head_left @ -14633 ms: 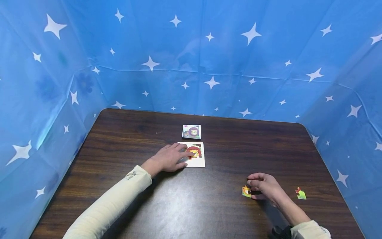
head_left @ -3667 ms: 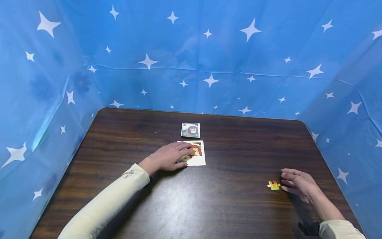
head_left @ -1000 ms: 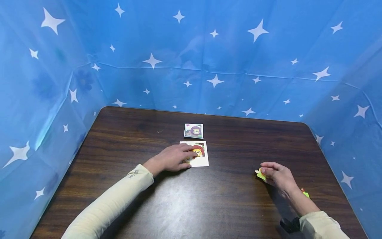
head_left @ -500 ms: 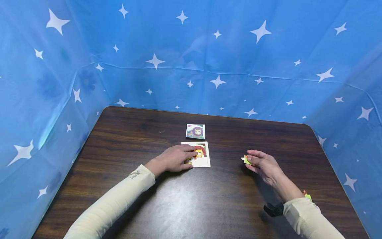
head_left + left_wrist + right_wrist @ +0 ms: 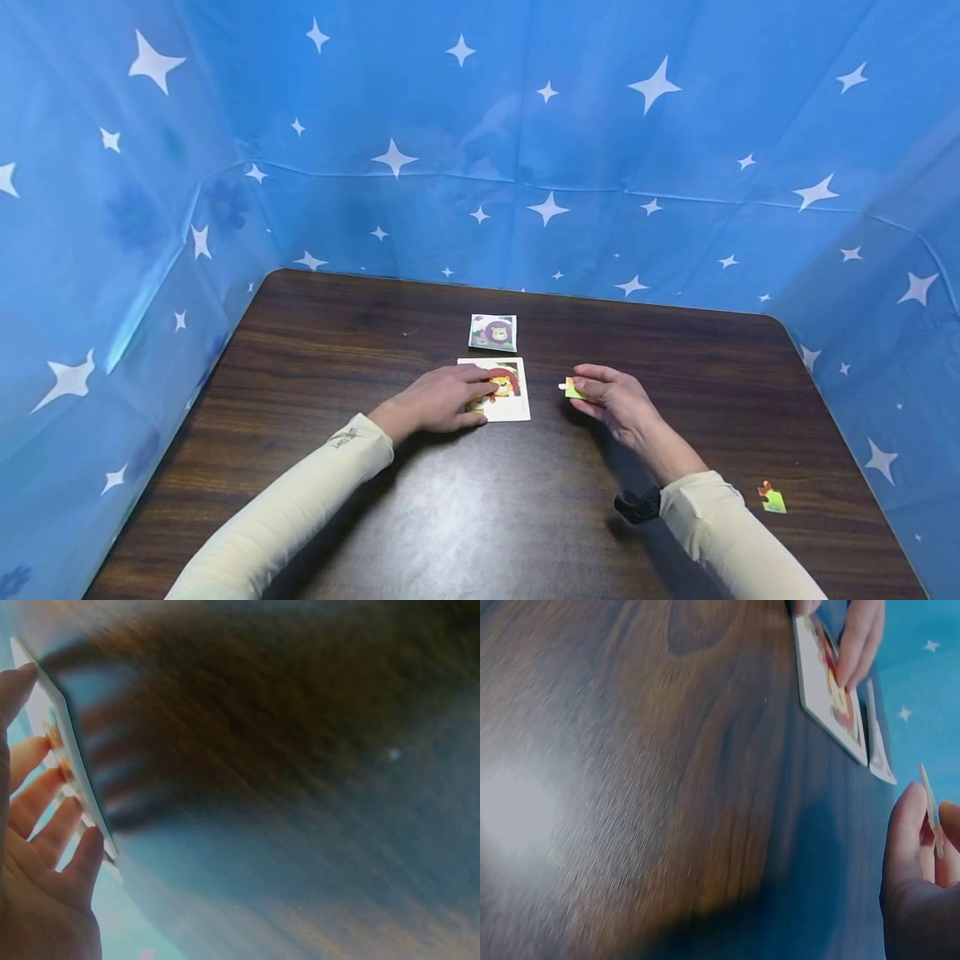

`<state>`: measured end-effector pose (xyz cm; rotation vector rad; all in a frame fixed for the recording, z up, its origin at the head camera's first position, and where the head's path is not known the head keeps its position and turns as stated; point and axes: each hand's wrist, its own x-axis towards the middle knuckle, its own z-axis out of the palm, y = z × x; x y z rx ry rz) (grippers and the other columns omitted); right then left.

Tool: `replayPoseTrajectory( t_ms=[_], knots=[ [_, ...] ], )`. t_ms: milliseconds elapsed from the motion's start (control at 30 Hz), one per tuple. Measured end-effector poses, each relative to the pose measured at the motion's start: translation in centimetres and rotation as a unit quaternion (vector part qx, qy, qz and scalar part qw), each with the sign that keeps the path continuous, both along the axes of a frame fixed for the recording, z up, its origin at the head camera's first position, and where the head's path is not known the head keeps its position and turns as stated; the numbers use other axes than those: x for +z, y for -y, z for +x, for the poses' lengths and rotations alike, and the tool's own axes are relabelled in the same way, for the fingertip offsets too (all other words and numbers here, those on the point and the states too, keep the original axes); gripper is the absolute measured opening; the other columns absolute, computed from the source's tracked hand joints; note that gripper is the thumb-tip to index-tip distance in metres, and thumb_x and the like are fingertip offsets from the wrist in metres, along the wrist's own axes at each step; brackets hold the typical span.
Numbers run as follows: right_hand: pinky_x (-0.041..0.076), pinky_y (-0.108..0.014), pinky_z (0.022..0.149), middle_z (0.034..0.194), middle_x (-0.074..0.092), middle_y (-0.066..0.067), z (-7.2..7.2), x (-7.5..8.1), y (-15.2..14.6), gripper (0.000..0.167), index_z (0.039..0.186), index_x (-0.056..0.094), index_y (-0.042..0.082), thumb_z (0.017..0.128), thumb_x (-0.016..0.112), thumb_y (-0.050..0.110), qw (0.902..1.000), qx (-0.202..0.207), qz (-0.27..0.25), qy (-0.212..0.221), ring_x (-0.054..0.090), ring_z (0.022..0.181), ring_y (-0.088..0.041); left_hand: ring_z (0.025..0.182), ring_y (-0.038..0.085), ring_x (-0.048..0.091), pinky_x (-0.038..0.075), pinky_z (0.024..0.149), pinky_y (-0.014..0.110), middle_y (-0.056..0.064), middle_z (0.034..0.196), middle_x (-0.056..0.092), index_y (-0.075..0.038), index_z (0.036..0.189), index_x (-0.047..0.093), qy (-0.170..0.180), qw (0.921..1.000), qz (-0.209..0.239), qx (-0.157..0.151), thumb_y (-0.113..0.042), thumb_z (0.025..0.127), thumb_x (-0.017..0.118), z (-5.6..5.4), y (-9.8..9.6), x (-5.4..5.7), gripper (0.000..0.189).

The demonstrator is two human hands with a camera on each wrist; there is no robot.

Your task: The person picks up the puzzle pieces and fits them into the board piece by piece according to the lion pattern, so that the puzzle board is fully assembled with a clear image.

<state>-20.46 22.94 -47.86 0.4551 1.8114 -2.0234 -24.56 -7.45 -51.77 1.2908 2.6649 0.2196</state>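
My left hand [image 5: 442,397] rests with spread fingers on a white-framed jigsaw board [image 5: 514,410] showing a red-maned lion. Those fingers hide the board's left part; coloured pieces show beneath them, while its lower right is bare white. In the left wrist view, the fingertips touch the board [image 5: 78,757] along its face. Just right of the board, my right hand [image 5: 626,410] pinches a yellow-green jigsaw piece [image 5: 572,388] between thumb and fingers, above the table. Seen from the right wrist, this piece [image 5: 929,802] stands edge-on between the fingertips.
Behind the board lies a small picture card [image 5: 492,332] with the same lion. Another jigsaw piece [image 5: 772,498], green and red, lies on the brown table [image 5: 360,533] far right. A blue star-patterned curtain [image 5: 480,125] encloses the back and sides.
The jigsaw piece that lay on the table at right is now in my right hand, carried left to beside the board. My left hand stays on the board, where more coloured pieces show than at first.
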Motion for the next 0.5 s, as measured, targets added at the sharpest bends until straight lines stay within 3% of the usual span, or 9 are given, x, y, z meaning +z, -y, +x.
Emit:
replayPoseTrajectory(
  t_ms=[267, 500],
  knots=[
    [0.060, -0.025, 0.082, 0.111, 0.064, -0.002, -0.9, -0.8, 2.9, 0.041, 0.144, 0.049, -0.003, 0.104, 0.054, 0.007, 0.9997, -0.003, 0.020, 0.011, 0.067, 0.090, -0.010, 0.148, 0.025, 0.042, 0.037, 0.120, 0.042, 0.006, 0.157, 0.047, -0.016, 0.150, 0.051, 0.004, 1.0000, -0.001, 0.003, -0.047, 0.099, 0.061, -0.1, 0.1, -0.2, 0.060],
    [0.061, -0.026, 0.082, 0.112, 0.063, -0.004, -1.3, -1.5, 5.7, 0.038, 0.142, 0.052, -0.001, 0.106, 0.049, 0.012, 0.9993, 0.012, 0.006, 0.036, 0.065, 0.086, -0.010, 0.148, 0.027, 0.040, 0.036, 0.120, 0.045, 0.007, 0.159, 0.044, -0.015, 0.151, 0.050, 0.020, 0.9998, 0.001, 0.009, -0.046, 0.100, 0.061, -0.1, 0.0, 0.1, 0.061]
  ],
)
